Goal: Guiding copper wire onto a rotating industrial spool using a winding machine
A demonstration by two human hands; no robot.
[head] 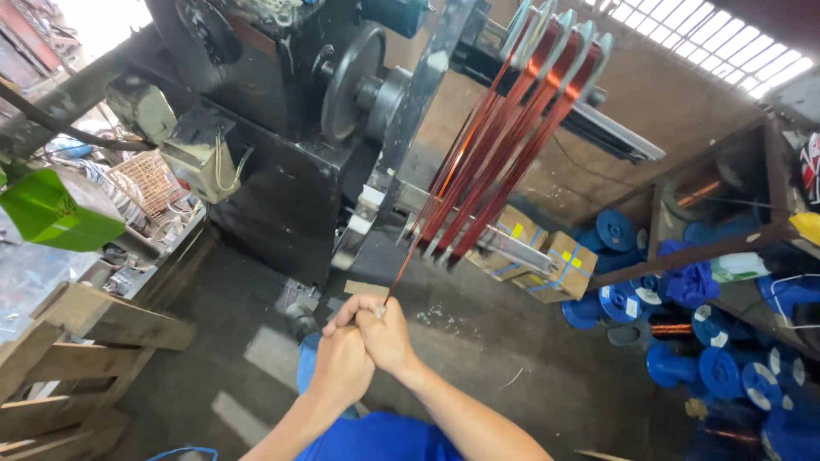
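Together both hands (363, 337) pinch copper wire (400, 269) — blue spools (713, 371) shelved nearby.

Two strapped cardboard boxes (547, 256) on floor behind copper coils.

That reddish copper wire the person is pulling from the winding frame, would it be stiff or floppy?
The copper wire runs straight to the joined hands, so it is probably taut, bendable once slack. Its thin strands on the winding frame look light and likely kink easily.

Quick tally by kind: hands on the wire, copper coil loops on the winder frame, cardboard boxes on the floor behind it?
Hands gripping the copper wire: 2, left hand and right hand
Copper coil loops on the frame: 4
Cardboard boxes: 2
Total: 8
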